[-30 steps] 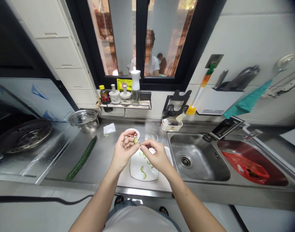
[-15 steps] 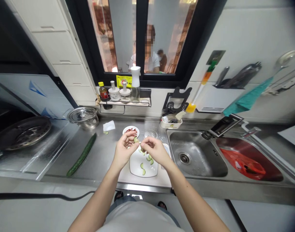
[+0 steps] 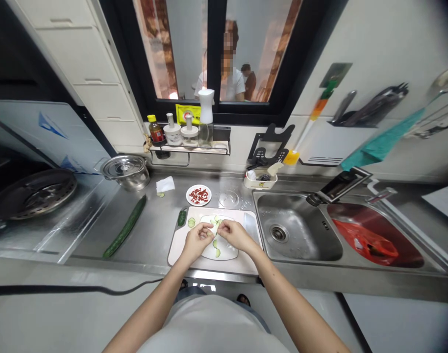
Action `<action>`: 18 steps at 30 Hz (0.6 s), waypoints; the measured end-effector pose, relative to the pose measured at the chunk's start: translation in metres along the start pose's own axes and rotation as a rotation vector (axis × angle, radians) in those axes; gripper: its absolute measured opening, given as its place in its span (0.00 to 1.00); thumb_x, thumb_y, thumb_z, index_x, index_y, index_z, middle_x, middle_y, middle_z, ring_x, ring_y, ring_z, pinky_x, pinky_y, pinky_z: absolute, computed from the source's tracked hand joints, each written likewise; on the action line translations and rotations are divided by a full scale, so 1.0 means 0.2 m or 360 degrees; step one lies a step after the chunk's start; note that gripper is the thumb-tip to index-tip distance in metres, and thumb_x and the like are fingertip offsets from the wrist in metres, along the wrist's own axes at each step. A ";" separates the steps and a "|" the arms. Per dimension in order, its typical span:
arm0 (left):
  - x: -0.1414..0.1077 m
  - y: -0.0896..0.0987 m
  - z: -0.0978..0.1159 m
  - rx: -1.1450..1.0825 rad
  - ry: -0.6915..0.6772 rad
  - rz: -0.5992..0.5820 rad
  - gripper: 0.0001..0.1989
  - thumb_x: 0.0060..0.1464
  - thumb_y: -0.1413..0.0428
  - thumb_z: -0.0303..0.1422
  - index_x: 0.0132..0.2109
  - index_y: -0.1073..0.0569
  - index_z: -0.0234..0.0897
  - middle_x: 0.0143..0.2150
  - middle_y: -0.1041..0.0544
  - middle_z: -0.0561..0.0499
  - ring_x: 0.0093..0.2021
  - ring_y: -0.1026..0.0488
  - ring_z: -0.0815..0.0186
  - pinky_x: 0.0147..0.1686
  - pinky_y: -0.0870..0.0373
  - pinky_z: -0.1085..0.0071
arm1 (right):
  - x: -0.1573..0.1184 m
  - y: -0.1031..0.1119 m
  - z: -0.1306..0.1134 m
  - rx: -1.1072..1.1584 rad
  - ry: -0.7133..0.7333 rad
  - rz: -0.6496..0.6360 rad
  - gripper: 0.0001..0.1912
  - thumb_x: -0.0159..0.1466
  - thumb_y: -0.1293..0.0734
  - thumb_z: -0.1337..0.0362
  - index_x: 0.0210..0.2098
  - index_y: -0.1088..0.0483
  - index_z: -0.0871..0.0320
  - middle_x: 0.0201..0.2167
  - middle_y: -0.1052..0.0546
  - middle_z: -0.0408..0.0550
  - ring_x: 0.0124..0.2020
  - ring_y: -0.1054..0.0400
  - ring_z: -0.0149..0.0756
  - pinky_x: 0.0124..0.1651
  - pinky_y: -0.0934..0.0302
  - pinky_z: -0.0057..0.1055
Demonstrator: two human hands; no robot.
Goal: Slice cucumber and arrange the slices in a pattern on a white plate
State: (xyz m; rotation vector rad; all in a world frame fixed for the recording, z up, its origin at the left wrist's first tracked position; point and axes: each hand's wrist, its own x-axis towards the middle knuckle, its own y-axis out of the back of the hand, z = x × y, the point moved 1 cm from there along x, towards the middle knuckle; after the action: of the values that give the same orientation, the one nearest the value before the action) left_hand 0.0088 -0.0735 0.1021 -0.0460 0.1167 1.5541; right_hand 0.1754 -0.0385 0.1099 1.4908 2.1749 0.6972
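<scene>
Cucumber slices lie on the white plate beneath my two hands, partly hidden by my fingers; the clearest two sit just below my fingertips, on my side of them, and others show in a loose cluster just beyond. My left hand and right hand face each other over the plate, thumbs and fingers drawn in, yet whatever may be pinched there is too small to make out, so I cannot tell whether either is clamped on a slice. My hands also cover part of the plate's rim. Past my left hand, on the cutting board, are a few more slices and a short cucumber piece. Well out to my left lies a long cucumber. Beyond my right hand, a flat greyish shape is hard to identify.
</scene>
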 end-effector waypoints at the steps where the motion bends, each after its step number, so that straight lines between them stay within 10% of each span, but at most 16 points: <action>1: 0.00 0.00 -0.05 0.0027 0.0021 -0.0011 0.14 0.39 0.39 0.28 0.38 0.25 0.34 0.26 0.27 0.54 0.27 0.32 0.71 0.30 0.36 0.77 | 0.00 -0.03 0.03 -0.0032 -0.0037 -0.0016 0.05 0.58 0.36 0.67 0.28 0.30 0.60 0.23 0.28 0.41 0.25 0.38 0.28 0.30 0.46 0.23; 8: 0.02 0.01 -0.29 0.0434 0.0137 -0.0112 0.12 0.44 0.44 0.27 0.39 0.26 0.34 0.27 0.26 0.54 0.29 0.29 0.71 0.32 0.35 0.77 | -0.02 -0.17 0.18 -0.0188 -0.0241 -0.0124 0.04 0.58 0.36 0.68 0.30 0.29 0.62 0.24 0.26 0.45 0.25 0.38 0.28 0.29 0.49 0.22; 18: 0.00 -0.02 -0.37 0.1155 0.0101 -0.0243 0.10 0.49 0.47 0.28 0.39 0.24 0.38 0.29 0.24 0.54 0.31 0.29 0.70 0.33 0.39 0.76 | -0.03 -0.26 0.23 -0.0621 -0.0386 -0.0290 0.08 0.61 0.39 0.66 0.34 0.29 0.61 0.32 0.24 0.49 0.32 0.34 0.30 0.31 0.51 0.24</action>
State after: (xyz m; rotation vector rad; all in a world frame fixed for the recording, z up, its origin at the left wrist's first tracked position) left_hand 0.0093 -0.0805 0.0290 0.4578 0.7023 1.2826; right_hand 0.1665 -0.0522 0.0413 1.1002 1.8352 0.7785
